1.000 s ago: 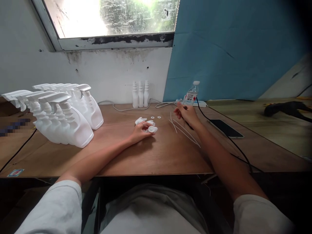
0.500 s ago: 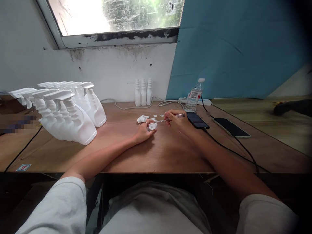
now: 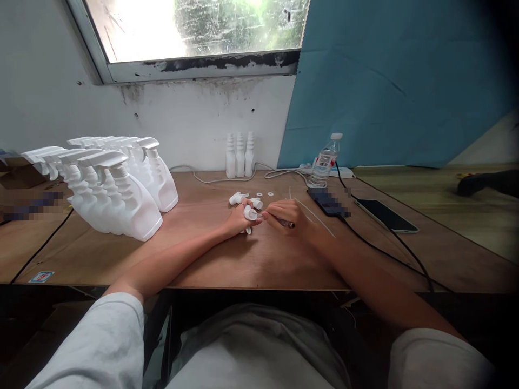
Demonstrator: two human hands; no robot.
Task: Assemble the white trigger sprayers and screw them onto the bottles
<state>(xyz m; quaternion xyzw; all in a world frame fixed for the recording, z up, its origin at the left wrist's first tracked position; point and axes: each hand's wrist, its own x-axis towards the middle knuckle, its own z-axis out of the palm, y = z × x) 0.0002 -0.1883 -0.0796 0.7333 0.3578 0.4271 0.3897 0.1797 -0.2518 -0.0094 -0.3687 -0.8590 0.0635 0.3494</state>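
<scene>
My left hand (image 3: 234, 222) is closed around a white trigger spray head (image 3: 250, 214), whose round collar opening faces right. In my right hand (image 3: 292, 212) is a screwdriver (image 3: 286, 222) with a reddish, partly clear handle. Its thin shaft points left into or against that opening; the exact tip is hidden. Just behind my left hand lie another white spray head (image 3: 238, 198) and a white spray-head part (image 3: 256, 203). Two small white washers (image 3: 259, 194) rest farther back. A thin pale tube (image 3: 316, 217) lies by my right wrist.
Rows of white spray bottles (image 3: 140, 208) stand at left. Three slim white bottles (image 3: 240, 156) are against the wall. At right are a water bottle (image 3: 324, 162), a dark phone (image 3: 320, 201), another phone (image 3: 387, 215) and black cables (image 3: 379, 251).
My right hand has come down and closer to my left, turning the screwdriver toward the collar opening. The spray head has rotated to face right. A thin tube now shows near my right wrist.
</scene>
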